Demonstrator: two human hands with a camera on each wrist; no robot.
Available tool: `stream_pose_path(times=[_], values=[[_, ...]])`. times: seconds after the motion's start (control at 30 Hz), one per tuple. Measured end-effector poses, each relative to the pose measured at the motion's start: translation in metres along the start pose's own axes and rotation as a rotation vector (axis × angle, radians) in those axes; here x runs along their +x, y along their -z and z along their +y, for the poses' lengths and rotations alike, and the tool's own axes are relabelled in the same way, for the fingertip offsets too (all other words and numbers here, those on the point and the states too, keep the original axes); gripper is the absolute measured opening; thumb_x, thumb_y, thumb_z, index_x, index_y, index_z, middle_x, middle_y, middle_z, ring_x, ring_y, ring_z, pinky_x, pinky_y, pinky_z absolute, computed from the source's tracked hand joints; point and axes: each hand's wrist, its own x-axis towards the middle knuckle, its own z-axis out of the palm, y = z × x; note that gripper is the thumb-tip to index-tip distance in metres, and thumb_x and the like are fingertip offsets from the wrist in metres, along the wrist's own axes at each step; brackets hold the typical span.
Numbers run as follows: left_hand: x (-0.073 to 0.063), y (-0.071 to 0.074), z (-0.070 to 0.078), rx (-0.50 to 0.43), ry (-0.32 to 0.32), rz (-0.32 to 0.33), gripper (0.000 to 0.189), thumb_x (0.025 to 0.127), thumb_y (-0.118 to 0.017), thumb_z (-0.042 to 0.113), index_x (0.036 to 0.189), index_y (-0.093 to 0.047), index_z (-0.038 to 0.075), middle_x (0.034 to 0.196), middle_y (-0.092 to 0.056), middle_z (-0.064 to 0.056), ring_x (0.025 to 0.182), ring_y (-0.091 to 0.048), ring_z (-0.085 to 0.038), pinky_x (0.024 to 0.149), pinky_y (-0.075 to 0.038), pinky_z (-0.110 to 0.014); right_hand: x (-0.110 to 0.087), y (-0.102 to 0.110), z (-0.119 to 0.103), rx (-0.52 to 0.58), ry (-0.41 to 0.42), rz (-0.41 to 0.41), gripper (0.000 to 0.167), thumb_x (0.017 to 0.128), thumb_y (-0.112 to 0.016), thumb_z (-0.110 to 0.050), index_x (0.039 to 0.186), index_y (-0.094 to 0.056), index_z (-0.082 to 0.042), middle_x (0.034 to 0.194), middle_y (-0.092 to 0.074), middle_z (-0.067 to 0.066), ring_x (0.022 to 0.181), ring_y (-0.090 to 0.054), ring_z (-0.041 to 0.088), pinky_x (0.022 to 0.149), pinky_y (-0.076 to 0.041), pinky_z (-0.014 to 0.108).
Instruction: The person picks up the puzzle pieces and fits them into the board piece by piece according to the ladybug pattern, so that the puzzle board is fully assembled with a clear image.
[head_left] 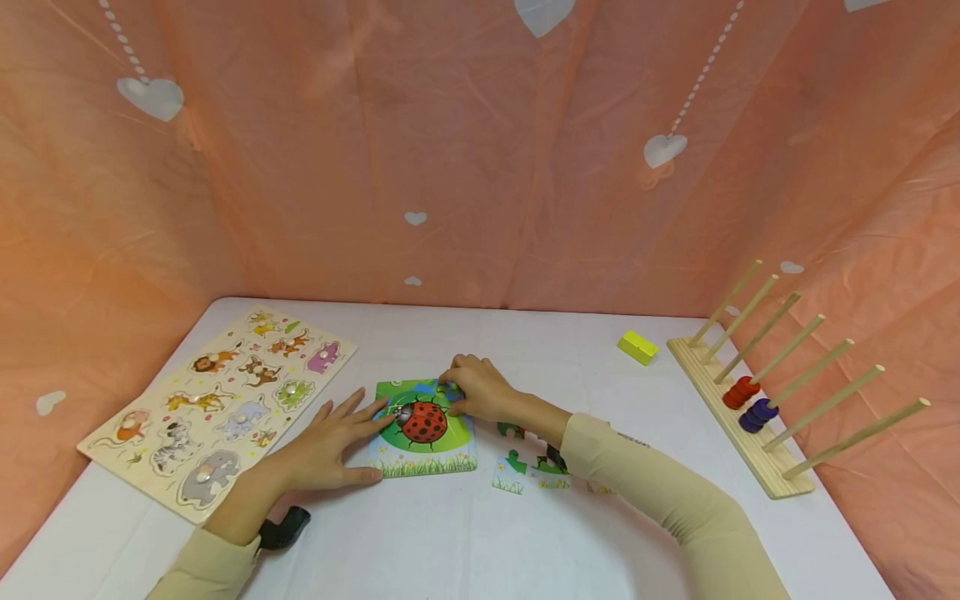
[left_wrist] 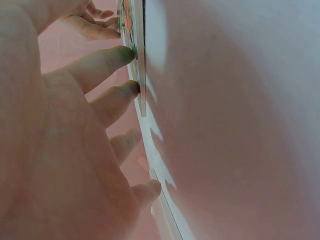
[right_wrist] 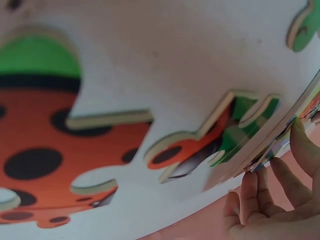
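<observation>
A square ladybug puzzle board [head_left: 423,425] lies flat on the table. My left hand [head_left: 330,446] is spread at its left side, fingertips on the board's left part and thumb by the lower left corner. In the left wrist view, two fingertips [left_wrist: 131,86] touch the board near its edge. At the board's upper right corner my right hand [head_left: 483,390] has its fingers bent and pinches a small puzzle piece [head_left: 450,390], mostly hidden by the fingers. Loose ladybug puzzle pieces [head_left: 510,473] lie right of the board, partly under the right forearm; the right wrist view shows red-and-black pieces [right_wrist: 37,160] close up.
An animal peg puzzle [head_left: 225,400] lies at the left. At the right stands a wooden rack of pegs [head_left: 738,417] with red rings [head_left: 741,392] and purple rings [head_left: 759,415]. A yellow block [head_left: 637,347] sits near it. Pink curtains [head_left: 480,167] enclose the table.
</observation>
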Motion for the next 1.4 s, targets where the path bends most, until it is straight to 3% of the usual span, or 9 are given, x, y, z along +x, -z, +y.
stream_pose_path(times=[0.73, 1.1, 1.17, 1.27, 1.4], values=[[-0.001, 0.001, 0.001, 0.002, -0.007, 0.004, 0.079, 0.085, -0.072, 0.054, 0.146, -0.051, 0.01, 0.158, -0.035, -0.016, 0.146, -0.016, -0.051, 0.108, -0.009, -0.077, 0.001, 0.002, -0.001, 0.015, -0.001, -0.028, 0.047, 0.081, -0.085, -0.022, 0.122, -0.071, -0.005, 0.103, -0.059, 0.005, 0.094, -0.052, 0.019, 0.076, -0.041, 0.031], [-0.001, 0.002, 0.003, -0.017, -0.004, 0.0, 0.078, 0.085, -0.073, 0.052, 0.146, -0.051, 0.008, 0.158, -0.034, -0.018, 0.146, -0.015, -0.051, 0.108, -0.011, -0.076, -0.001, 0.002, 0.001, -0.072, 0.041, -0.009, 0.051, 0.08, -0.084, -0.031, 0.123, -0.071, -0.006, 0.104, -0.058, 0.004, 0.089, -0.048, 0.016, 0.073, -0.038, 0.028], [-0.001, 0.002, 0.003, -0.021, 0.002, -0.009, 0.079, 0.085, -0.072, 0.052, 0.147, -0.05, 0.008, 0.159, -0.033, -0.018, 0.146, -0.014, -0.051, 0.109, -0.011, -0.076, -0.005, 0.003, 0.001, -0.095, 0.056, -0.006, 0.054, 0.082, -0.082, -0.035, 0.125, -0.069, -0.006, 0.11, -0.059, 0.006, 0.095, -0.052, 0.019, 0.077, -0.042, 0.031], [-0.001, 0.002, 0.003, -0.03, 0.013, -0.018, 0.08, 0.086, -0.072, 0.051, 0.148, -0.048, 0.007, 0.16, -0.03, -0.018, 0.147, -0.013, -0.05, 0.11, -0.011, -0.075, -0.016, 0.003, 0.0, -0.172, 0.093, -0.021, 0.058, 0.088, -0.075, -0.042, 0.132, -0.064, -0.006, 0.13, -0.057, 0.011, 0.116, -0.055, 0.024, 0.092, -0.045, 0.04], [0.0, 0.002, 0.0, -0.013, 0.02, 0.027, 0.08, 0.089, -0.072, 0.047, 0.148, -0.045, 0.0, 0.159, -0.031, -0.02, 0.146, -0.015, -0.05, 0.109, -0.013, -0.075, -0.032, 0.002, -0.002, -0.293, 0.163, -0.082, 0.064, 0.096, -0.06, -0.051, 0.146, -0.052, -0.011, 0.153, -0.042, 0.01, 0.14, -0.04, 0.026, 0.109, -0.036, 0.052]])
